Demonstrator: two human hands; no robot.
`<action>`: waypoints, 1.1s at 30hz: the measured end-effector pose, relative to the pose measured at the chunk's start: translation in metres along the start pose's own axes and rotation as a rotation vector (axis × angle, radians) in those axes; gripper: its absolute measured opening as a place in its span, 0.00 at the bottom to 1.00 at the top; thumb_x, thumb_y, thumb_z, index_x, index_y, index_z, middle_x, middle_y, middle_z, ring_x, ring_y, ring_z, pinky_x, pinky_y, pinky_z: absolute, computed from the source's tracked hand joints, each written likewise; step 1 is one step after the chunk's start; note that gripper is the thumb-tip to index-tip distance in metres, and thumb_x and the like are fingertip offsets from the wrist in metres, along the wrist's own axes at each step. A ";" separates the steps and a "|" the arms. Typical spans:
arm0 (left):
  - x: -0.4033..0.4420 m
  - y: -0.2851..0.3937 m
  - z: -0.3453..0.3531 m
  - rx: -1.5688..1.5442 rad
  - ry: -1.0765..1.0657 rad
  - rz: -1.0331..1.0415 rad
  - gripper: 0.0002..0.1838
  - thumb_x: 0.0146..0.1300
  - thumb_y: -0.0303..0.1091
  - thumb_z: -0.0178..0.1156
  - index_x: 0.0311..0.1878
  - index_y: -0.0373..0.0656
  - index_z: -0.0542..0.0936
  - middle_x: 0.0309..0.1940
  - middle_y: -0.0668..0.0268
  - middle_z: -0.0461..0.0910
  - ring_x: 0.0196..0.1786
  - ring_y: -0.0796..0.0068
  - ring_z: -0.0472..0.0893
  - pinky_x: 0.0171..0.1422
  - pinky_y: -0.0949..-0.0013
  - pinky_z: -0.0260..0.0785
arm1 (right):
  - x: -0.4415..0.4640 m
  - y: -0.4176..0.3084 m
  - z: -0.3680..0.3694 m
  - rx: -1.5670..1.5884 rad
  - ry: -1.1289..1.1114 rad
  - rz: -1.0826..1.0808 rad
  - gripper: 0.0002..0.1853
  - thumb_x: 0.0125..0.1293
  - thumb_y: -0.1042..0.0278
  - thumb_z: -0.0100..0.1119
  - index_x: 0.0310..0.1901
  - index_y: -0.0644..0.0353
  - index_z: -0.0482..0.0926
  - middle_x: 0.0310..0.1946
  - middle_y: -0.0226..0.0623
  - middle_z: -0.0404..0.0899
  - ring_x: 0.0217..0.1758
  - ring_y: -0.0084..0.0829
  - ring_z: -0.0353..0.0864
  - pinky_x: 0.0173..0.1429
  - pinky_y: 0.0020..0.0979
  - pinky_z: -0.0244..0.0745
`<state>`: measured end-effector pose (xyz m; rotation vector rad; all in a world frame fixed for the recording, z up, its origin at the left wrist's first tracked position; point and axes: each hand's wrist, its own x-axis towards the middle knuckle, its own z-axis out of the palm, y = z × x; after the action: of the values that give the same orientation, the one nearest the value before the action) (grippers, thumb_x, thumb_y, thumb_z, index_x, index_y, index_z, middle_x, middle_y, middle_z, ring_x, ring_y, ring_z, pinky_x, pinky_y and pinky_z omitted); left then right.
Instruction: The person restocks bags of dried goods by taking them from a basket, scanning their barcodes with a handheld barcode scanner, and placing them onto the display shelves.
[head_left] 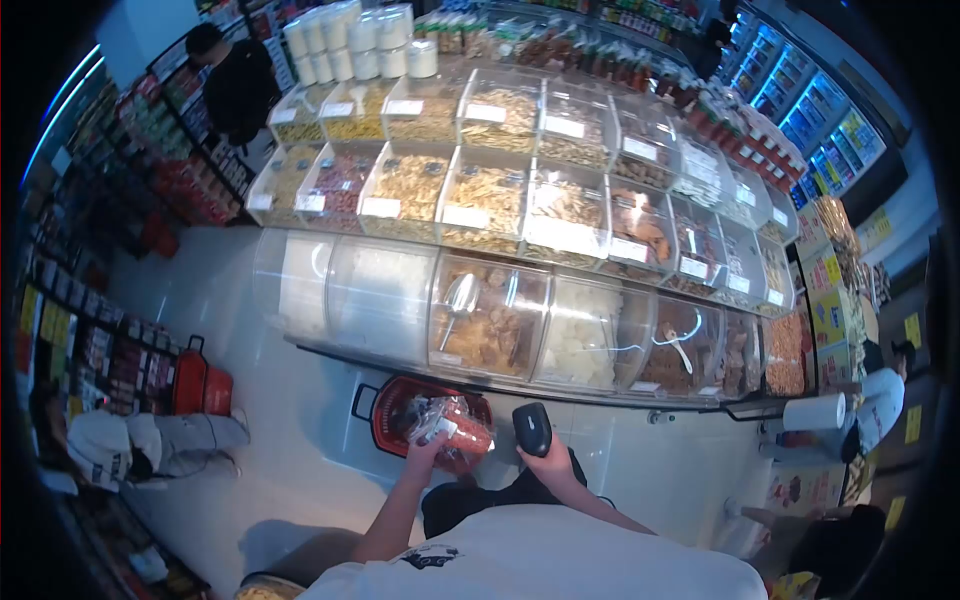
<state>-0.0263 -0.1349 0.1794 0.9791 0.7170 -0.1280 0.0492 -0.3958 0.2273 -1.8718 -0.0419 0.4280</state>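
Note:
My left hand [427,450] is closed on a clear plastic bag of reddish food [462,430], held over a red shopping basket [383,428]. What exactly is inside the bag I cannot make out. In my right hand [550,462] is a black handheld barcode scanner [532,428], its head pointing away from me toward the bins. The scanner and the bag are apart, side by side in front of my body. Part of the basket's inside is hidden behind the bag.
Ahead stands a tiered display of clear bulk-food bins [490,310], some with scoops. A second red basket [203,385] is on the floor to the left. People stand at the left [150,445], far left [238,85] and right [878,405]. Shelves line both sides.

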 end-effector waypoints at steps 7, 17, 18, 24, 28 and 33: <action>-0.020 0.068 0.131 0.054 -0.152 0.269 0.16 0.67 0.37 0.61 0.55 0.42 0.75 0.39 0.67 0.81 0.31 0.76 0.82 0.31 0.70 0.76 | 0.009 -0.079 -0.091 0.207 -0.077 0.047 0.24 0.62 0.65 0.71 0.56 0.62 0.75 0.47 0.34 0.82 0.50 0.24 0.79 0.56 0.30 0.74; -0.020 0.043 0.361 0.196 -0.216 0.198 0.18 0.67 0.38 0.62 0.57 0.43 0.75 0.41 0.68 0.80 0.36 0.81 0.81 0.33 0.75 0.74 | 0.028 -0.068 -0.298 0.461 -0.128 0.034 0.22 0.58 0.74 0.72 0.54 0.63 0.77 0.45 0.37 0.84 0.43 0.25 0.83 0.49 0.31 0.79; -0.014 0.040 0.378 0.160 -0.269 0.180 0.17 0.69 0.40 0.60 0.57 0.43 0.75 0.42 0.68 0.80 0.35 0.81 0.81 0.33 0.76 0.74 | 0.032 -0.064 -0.317 0.543 -0.159 0.058 0.21 0.58 0.76 0.71 0.53 0.63 0.77 0.44 0.38 0.83 0.39 0.27 0.84 0.44 0.31 0.80; -0.015 0.064 0.445 0.018 -0.344 0.226 0.20 0.73 0.46 0.53 0.57 0.40 0.75 0.46 0.64 0.82 0.48 0.70 0.82 0.55 0.62 0.74 | 0.044 -0.075 -0.392 0.856 -0.078 0.044 0.17 0.59 0.76 0.69 0.49 0.60 0.76 0.43 0.34 0.80 0.41 0.29 0.83 0.43 0.34 0.82; -0.004 0.079 0.453 -0.045 -0.359 0.255 0.18 0.73 0.43 0.54 0.55 0.39 0.77 0.48 0.64 0.82 0.50 0.74 0.80 0.56 0.67 0.71 | 0.057 -0.101 -0.411 1.087 -0.036 0.051 0.13 0.63 0.74 0.65 0.47 0.57 0.72 0.41 0.33 0.78 0.44 0.31 0.83 0.46 0.39 0.85; 0.022 0.093 0.447 -0.096 -0.321 0.289 0.18 0.75 0.40 0.49 0.58 0.38 0.75 0.47 0.61 0.82 0.48 0.69 0.82 0.55 0.62 0.75 | 0.079 -0.122 -0.400 1.110 0.014 0.004 0.12 0.65 0.74 0.64 0.47 0.57 0.72 0.42 0.34 0.79 0.45 0.32 0.83 0.48 0.41 0.85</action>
<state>0.2499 -0.4320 0.3889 0.9330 0.2811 0.0040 0.2698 -0.6991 0.4291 -0.7797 0.1780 0.3307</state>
